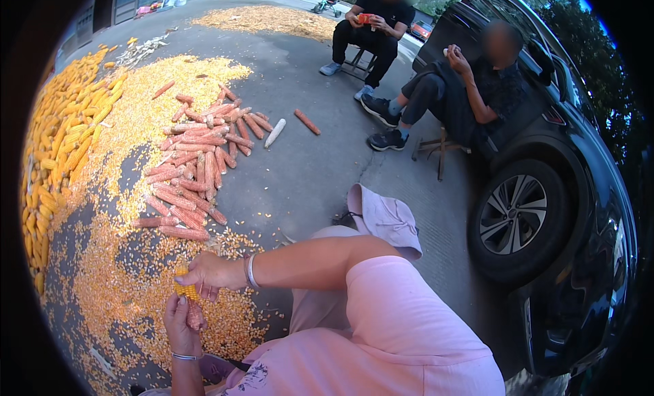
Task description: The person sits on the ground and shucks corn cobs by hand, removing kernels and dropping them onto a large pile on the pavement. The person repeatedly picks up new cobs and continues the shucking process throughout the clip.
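A partly shelled ear of corn is between my two hands, above the loose kernels. Yellow kernels cover its upper part, while its lower end is bare and reddish. My left hand is closed round the ear from below. From the right, my right hand grips the kernel-covered part, its thumb across the kernels. Loose yellow kernels lie spread on the ground under and around both hands. Just beyond them is a pile of bare reddish cobs.
Whole yellow ears are heaped at the left. A white cob and a reddish cob lie apart. A pink hat is by my leg. Two people sit on stools beyond, near a dark car at the right.
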